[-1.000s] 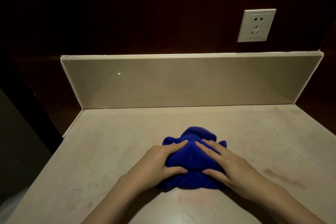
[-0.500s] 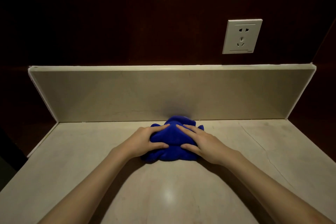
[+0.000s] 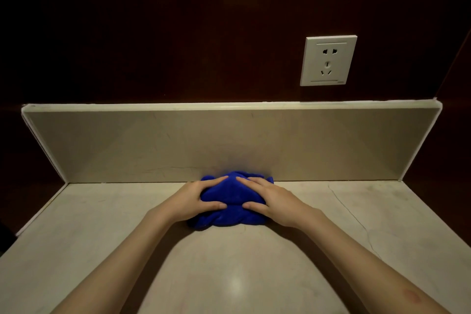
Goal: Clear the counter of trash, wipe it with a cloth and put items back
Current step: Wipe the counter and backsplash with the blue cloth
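Both hands, left hand (image 3: 197, 197) and right hand (image 3: 271, 199), press flat and side by side on the bunched blue cloth (image 3: 230, 202), which lies under them with its far edge touching the backsplash (image 3: 153, 145) just ahead, so only the worktop (image 3: 229, 275) nearer than the hands is open for wiping.

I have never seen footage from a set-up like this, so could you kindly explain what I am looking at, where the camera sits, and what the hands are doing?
There is no machine here: a person wears one wide-angle camera on the head, looking forward and down at their own two bare arms. The single picture is taken from there. The left hand and the right hand lie side by side on a bunched blue cloth, fingers spread over it and thumbs against its near side, pressing it onto a pale stone counter. The cloth sits at the back of the counter, against the low stone upstand. Above that is a dark wall with a white power socket. Nothing else shows on the counter.
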`<state>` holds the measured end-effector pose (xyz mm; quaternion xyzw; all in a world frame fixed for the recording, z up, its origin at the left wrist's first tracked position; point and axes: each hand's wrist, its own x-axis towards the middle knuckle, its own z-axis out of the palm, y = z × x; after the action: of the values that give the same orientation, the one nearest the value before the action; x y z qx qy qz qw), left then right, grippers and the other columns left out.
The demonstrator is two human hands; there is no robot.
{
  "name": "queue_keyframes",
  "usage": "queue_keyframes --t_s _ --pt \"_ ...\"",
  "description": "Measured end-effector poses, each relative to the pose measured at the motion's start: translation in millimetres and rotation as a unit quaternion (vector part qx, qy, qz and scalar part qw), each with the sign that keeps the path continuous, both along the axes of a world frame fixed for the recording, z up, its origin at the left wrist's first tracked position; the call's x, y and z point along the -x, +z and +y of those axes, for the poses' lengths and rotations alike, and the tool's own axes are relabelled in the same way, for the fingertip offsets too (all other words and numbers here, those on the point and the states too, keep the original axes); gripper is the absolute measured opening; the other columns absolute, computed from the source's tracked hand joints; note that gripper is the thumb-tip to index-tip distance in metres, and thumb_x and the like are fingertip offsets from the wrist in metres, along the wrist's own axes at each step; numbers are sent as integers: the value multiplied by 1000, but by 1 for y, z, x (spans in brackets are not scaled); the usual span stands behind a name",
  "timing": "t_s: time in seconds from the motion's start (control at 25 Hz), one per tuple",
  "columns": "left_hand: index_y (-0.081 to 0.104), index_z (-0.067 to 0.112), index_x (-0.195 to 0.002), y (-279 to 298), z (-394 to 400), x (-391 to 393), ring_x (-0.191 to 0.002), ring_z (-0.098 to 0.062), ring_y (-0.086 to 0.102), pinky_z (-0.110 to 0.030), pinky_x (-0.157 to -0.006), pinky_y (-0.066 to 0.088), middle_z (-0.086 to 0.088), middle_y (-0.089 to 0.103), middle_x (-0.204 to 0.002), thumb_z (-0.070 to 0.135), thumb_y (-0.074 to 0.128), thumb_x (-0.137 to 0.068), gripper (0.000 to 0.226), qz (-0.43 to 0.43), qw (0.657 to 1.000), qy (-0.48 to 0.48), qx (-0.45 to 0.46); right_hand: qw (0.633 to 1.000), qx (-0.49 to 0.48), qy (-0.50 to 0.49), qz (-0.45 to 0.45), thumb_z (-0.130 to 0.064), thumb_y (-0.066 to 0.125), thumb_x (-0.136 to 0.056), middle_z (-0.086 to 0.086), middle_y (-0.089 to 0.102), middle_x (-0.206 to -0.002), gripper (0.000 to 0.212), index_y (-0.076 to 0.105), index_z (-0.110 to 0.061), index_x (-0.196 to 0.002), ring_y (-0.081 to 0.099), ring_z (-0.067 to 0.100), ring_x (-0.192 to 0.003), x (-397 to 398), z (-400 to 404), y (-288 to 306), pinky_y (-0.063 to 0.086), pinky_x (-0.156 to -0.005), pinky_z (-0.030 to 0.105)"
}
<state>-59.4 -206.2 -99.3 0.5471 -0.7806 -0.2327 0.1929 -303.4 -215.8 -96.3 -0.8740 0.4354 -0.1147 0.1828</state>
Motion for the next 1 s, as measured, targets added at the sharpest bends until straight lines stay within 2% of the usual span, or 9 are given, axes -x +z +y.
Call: queue_keyframes --t_s 0.32,0.56,0.72,0.88,1.0 --pt "33 44 -144 0 -3 58 -122 -11 52 -26 -101 41 10 55 -137 58 67 -79 75 -10 1000 -3 -2 999 -33 -3 -32 -51 49 -92 -16 29 -152 62 17 -51 -145 36 8 -133 61 -11 -3 35 -110 35" --pt "27 44 -147 -1 -16 148 -120 -19 53 -30 -99 42 3 56 -136 60 63 -81 77 -34 999 -36 17 996 -58 -51 -41 -49 52 -92 -23 30 -149 59 20 -58 -140 36 1 -131 148 -9 1 35 -110 34" --pt "26 39 -149 1 -27 224 -117 -23 55 -30 -94 43 -2 58 -133 58 61 -83 77 -46 996 -70 39 990 -84 -106 -46 -38 59 -91 -18 34 -149 60 26 -56 -138 37 3 -132 214 -3 9 32 -113 34" --pt "24 35 -151 2 -38 295 -113 -27 55 -32 -89 42 -8 60 -128 57 59 -86 77 -62 992 -98 50 969 -158 -188 22 -29 62 -90 -4 34 -150 67 27 -47 -144 42 17 -129 266 -11 33 37 -109 38" --pt "23 36 -150 2 -44 327 -107 -26 57 -33 -86 43 -8 62 -123 56 57 -88 73 -67 990 -112 49 952 -167 -236 105 -20 64 -89 5 39 -146 72 26 -38 -148 47 24 -124 278 -22 44 41 -105 39"
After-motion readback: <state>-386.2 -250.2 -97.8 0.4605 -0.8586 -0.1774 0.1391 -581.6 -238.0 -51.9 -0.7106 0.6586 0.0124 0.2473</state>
